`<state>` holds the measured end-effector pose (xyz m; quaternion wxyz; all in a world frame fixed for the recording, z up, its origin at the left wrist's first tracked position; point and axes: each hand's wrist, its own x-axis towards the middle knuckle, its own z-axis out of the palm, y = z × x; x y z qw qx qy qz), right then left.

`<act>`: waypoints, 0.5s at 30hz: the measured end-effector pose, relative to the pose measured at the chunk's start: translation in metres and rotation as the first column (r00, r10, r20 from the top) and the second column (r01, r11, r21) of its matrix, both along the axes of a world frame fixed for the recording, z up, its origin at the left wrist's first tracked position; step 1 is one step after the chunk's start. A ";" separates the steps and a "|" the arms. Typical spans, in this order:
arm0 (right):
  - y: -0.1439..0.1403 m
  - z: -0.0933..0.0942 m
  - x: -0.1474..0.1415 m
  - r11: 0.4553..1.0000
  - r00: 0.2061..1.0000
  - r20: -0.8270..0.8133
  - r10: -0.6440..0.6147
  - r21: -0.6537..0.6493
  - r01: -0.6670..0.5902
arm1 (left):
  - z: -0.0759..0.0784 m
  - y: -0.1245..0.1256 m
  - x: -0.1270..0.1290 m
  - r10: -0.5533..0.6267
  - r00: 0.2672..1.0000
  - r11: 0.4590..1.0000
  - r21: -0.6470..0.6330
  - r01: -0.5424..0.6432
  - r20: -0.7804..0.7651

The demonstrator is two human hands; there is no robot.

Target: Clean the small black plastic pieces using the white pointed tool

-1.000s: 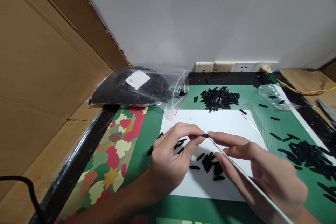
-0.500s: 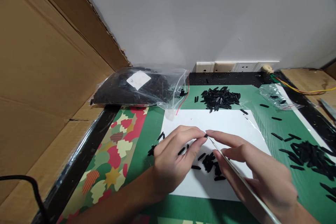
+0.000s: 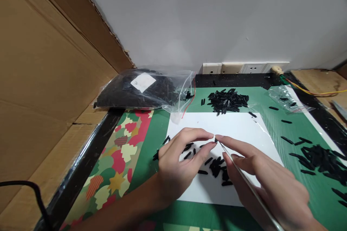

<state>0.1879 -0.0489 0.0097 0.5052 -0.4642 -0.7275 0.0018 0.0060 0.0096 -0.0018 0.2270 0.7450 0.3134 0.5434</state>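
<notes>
At centre frame a small black piece (image 3: 215,139) is pinched by the left hand (image 3: 177,166) over the white sheet (image 3: 238,126). It is now almost hidden between fingertips. A thin metal rod (image 3: 249,184) stays gripped in the right hand (image 3: 271,184), shifted slightly right.

left hand (image 3: 176,166): bare, no sleeve | right hand (image 3: 271,184): bare, no sleeve

The thin rod (image 3: 252,187) looks like shiny smooth metal. Little black pieces (image 3: 217,168) seem matt plastic, sitting on plain white paper (image 3: 238,126). Glossy clear plastic bag (image 3: 146,88), rough brown cardboard (image 3: 48,72).
</notes>
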 end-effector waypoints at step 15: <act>0.003 -0.003 0.001 0.998 0.998 0.035 0.047 -0.036 -0.045 | 0.002 0.002 0.003 -0.003 1.000 0.999 -0.049 0.001 -0.027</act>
